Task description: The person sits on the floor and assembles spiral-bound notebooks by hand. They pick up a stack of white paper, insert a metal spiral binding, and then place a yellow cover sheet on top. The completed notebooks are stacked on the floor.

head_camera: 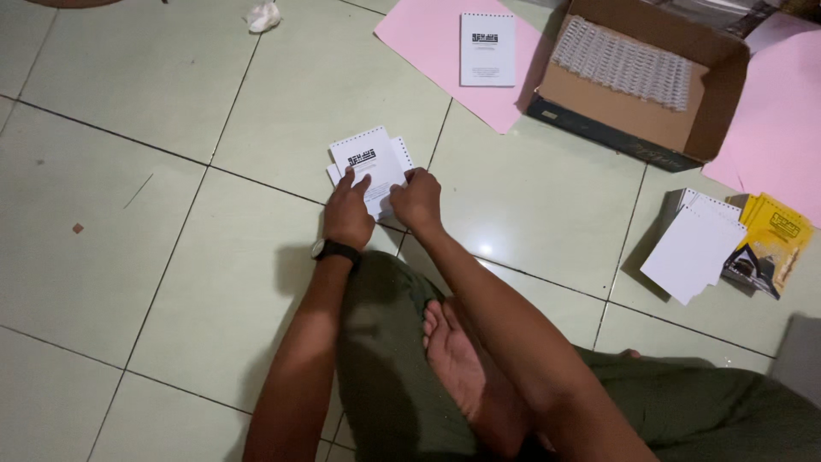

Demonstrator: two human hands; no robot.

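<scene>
On the tiled floor in front of my crossed legs lies a small stack of white punched sheets (369, 159) with a black printed mark on the top one. My left hand (347, 214), a black watch on its wrist, presses on the stack's near left part. My right hand (417, 201) grips the stack's near right edge. Both hands hold the sheets together against the floor.
An open cardboard box (637, 81) holds white spiral binding coils (623, 62) at the back right. A bound white booklet (487, 49) lies on pink paper (428, 43). White punched sheets (691, 250) and yellow covers (774, 239) sit at right. Crumpled paper (263, 15) lies at the far edge.
</scene>
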